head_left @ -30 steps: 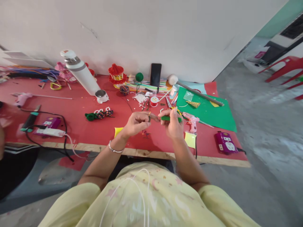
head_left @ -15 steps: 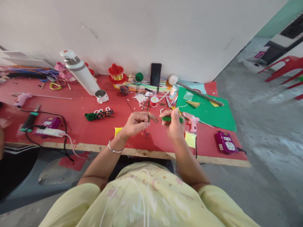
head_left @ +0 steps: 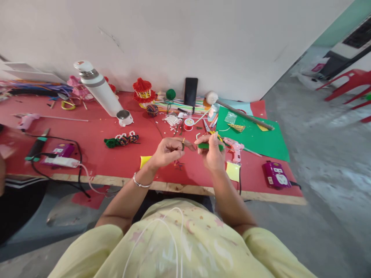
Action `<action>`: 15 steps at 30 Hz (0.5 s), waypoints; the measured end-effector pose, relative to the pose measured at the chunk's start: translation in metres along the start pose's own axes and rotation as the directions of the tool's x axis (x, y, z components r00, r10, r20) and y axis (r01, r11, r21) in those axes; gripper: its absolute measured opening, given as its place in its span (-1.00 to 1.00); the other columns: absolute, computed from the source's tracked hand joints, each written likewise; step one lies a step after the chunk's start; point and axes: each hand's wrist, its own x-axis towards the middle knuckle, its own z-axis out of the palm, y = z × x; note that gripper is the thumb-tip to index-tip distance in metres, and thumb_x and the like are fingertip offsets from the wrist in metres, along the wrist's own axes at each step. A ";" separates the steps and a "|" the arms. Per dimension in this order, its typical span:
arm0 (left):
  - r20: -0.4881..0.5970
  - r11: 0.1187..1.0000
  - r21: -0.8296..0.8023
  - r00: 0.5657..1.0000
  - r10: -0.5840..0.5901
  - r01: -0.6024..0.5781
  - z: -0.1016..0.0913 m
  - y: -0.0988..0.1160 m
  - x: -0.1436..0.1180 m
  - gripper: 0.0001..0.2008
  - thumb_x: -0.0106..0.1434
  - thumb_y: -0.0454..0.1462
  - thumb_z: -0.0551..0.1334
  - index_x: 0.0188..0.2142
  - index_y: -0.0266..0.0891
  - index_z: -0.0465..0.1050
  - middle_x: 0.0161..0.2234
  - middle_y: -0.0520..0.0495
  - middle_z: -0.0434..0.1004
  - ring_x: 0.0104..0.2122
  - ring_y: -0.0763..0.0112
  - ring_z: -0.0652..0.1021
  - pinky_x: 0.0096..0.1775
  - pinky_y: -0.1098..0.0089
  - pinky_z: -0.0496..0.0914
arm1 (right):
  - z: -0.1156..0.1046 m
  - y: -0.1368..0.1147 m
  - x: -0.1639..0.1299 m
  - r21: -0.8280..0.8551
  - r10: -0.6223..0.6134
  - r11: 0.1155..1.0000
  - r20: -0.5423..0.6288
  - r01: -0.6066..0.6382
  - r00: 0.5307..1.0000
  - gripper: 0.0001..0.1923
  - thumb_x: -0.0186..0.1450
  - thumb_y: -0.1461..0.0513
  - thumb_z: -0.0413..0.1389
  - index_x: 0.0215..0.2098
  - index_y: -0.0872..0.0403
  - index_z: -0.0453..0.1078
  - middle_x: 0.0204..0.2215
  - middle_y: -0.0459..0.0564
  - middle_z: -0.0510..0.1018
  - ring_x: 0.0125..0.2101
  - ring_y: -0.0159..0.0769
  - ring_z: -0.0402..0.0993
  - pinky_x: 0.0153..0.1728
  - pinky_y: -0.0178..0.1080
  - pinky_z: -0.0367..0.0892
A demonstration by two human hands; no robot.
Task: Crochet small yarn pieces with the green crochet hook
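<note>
1. Head view, nearest first: both forearms rise from a pale yellow top (head_left: 179,239) toward the red table (head_left: 95,154), elbows out, wrists bent inward so the hands meet over the table's near edge; a silver bangle (head_left: 140,181) circles the left wrist.
2. The left hand (head_left: 167,151) is curled, thumb and forefinger pressed together on a small dark piece with a yellow band (head_left: 183,143) (too small to name), right at its fingertips.
3. The right hand (head_left: 212,154) is closed around a green stick-like piece (head_left: 209,146), whose tip points toward the left fingertips and almost touches the dark piece.
4. Just below the fingers, on the table, lie yellow paper squares (head_left: 233,170), one to each side.
5. Beyond the right fingers sit a pink glue gun (head_left: 235,148) and a green sheet (head_left: 255,135); a purple socket box (head_left: 275,174) lies out to the right.
6. Beyond the left fingers: a red thread spool (head_left: 189,123), a heap of white beads (head_left: 173,120) and, off to the left, a steel cup (head_left: 124,117) (contents not visible) beside a leaning white flask (head_left: 98,90).
7. Farthest, a black phone (head_left: 191,91) stands against the wall (head_left: 185,38).
</note>
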 end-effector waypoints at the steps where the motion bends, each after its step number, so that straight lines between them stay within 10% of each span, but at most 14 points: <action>1: 0.001 1.000 0.005 1.000 -0.003 0.003 0.000 0.000 0.000 -0.65 0.19 -0.24 0.32 -0.62 -0.24 0.24 -0.26 -0.21 0.69 -0.45 0.40 0.50 -0.31 0.31 0.35 | 0.000 0.000 0.000 0.003 0.005 1.000 0.002 -0.005 1.000 -0.32 0.33 -0.31 0.04 -0.51 0.02 0.58 -0.72 -0.11 0.42 -0.67 -0.40 0.35 -0.60 -0.29 0.21; 15: -0.005 0.999 0.030 1.000 0.019 -0.019 0.001 0.003 0.000 -0.66 0.17 -0.27 0.32 -0.64 -0.24 0.23 -0.27 -0.23 0.67 -0.29 0.26 0.61 -0.28 0.30 0.37 | -0.001 0.001 0.000 -0.023 -0.009 1.000 -0.020 0.009 1.000 -0.32 0.35 -0.31 0.01 -0.50 0.01 0.59 -0.71 -0.10 0.44 -0.67 -0.41 0.32 -0.61 -0.29 0.17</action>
